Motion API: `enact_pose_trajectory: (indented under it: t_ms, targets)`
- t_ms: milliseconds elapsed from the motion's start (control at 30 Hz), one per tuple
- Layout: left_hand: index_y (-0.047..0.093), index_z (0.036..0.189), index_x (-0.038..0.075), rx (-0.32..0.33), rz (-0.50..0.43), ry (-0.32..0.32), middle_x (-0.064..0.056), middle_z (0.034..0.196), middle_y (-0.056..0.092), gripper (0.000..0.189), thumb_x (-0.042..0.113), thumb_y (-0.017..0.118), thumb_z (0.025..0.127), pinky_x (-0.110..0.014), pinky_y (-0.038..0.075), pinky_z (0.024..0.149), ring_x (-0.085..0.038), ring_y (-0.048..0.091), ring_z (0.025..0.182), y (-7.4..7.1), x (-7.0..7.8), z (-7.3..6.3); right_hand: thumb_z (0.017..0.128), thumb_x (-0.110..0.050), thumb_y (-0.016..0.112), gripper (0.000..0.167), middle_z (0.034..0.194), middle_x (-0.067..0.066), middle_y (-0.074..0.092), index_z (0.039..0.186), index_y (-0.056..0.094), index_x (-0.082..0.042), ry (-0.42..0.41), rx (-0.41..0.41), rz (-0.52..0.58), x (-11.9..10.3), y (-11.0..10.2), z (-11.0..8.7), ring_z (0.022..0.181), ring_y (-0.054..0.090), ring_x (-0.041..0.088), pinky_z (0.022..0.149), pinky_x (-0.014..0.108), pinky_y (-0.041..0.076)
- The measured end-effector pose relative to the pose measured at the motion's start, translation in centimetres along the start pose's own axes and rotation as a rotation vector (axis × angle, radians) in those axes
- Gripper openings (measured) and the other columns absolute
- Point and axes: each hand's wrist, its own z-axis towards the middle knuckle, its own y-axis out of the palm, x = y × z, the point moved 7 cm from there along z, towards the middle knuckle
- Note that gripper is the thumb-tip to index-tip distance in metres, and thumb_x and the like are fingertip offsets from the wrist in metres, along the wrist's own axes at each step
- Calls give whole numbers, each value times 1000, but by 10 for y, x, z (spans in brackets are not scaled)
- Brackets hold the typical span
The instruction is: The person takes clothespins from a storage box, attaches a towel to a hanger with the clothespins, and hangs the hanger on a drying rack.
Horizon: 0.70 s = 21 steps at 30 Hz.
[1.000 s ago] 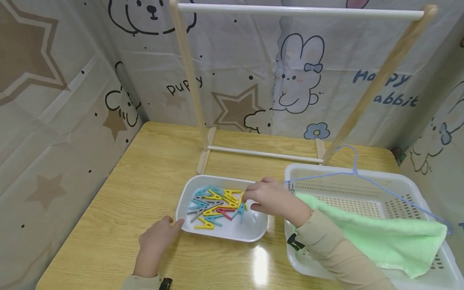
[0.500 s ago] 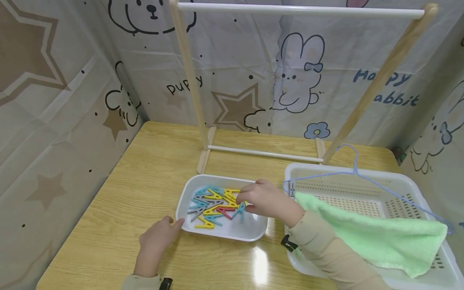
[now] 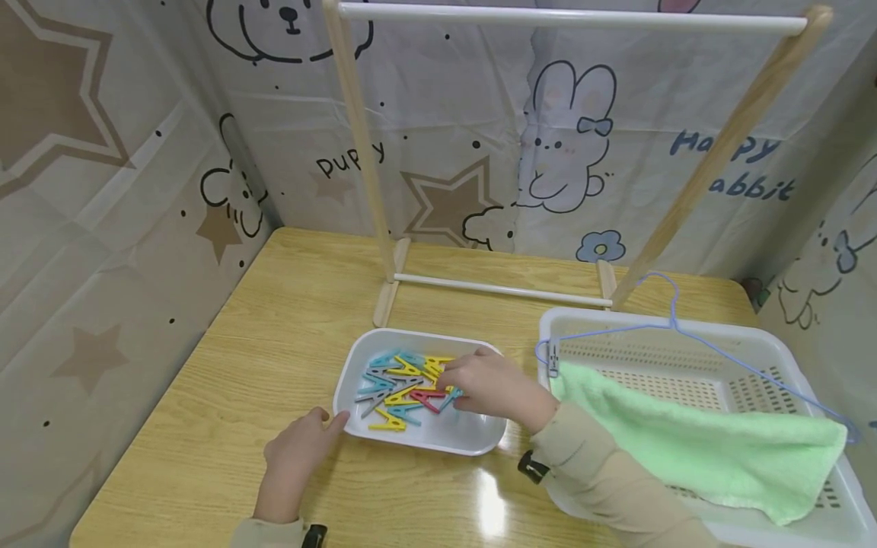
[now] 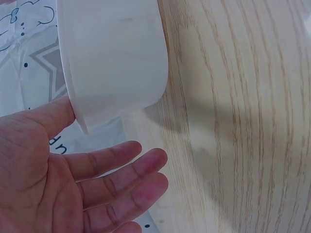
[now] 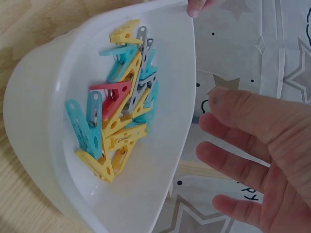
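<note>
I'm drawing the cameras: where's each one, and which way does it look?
Head: on the head, facing forward and down at the table; left hand, right hand, sleeves show.
Left wrist: worn there, facing the white tray's outer wall; left hand shows.
Right wrist: worn there, facing the clothespins; right hand, left thumb show.
Head and right wrist share the red clothespin.

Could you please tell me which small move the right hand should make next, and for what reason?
Probably the right hand should pinch one yellow plastic clothespin from the white rectangular plastic tray. The head view shows it above the tray, and the right wrist view shows it holding nothing. The left hand has its thumb on the rim, so the tray may not slide.
</note>
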Motion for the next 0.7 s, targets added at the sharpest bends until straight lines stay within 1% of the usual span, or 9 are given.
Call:
enact_pose_trajectory:
  t_ms: [167, 333, 433, 500, 600, 700]
  targets:
    - [51, 118, -5, -3, -1, 2, -26, 107, 57, 72, 57, 32, 89, -50, 43, 65, -42, 56, 91, 0, 0, 0, 72, -24, 74, 31, 102, -10, 62, 102, 65, -24, 24, -9, -42, -2, 8, 6, 91, 58, 9, 76, 32, 40]
    - [50, 118, -5, -4, -2, 2, -26, 108, 57, 71, 57, 32, 89, -50, 43, 65, -43, 55, 92, 0, 0, 0, 70, -20, 75, 33, 99, -11, 62, 101, 66, -24, 35, -76, -84, -4, 26, 14, 87, 58, 9, 71, 30, 38]
    - [51, 118, -5, -2, -2, 2, -26, 107, 57, 69, 56, 33, 90, -49, 43, 64, -42, 56, 91, 0, 1, -1, 69, -17, 75, 32, 97, -11, 63, 99, 66, -25, 32, -101, -119, -5, 35, 17, 84, 58, 10, 71, 31, 41]
    - [51, 118, -5, 0, -2, 2, -26, 107, 57, 67, 54, 34, 90, -48, 43, 64, -42, 56, 91, 0, 1, -1, 69, -15, 75, 31, 95, -10, 64, 97, 67, -25, 34, -101, -135, -5, 39, 18, 82, 58, 10, 70, 31, 43]
    - [51, 117, -5, 2, -2, 5, -26, 107, 57, 66, 53, 34, 91, -49, 43, 64, -42, 56, 92, -1, 2, -2, 69, -12, 74, 30, 91, -8, 65, 95, 67, -24, 43, -79, -161, -4, 44, 19, 79, 59, 10, 67, 30, 45]
    - [51, 117, -5, 5, -3, 7, -26, 108, 57, 64, 51, 35, 91, -51, 43, 66, -43, 55, 93, -1, 2, -2, 69, -11, 74, 30, 89, -7, 63, 96, 67, -23, 56, -60, -190, -2, 47, 20, 78, 58, 10, 63, 27, 44]
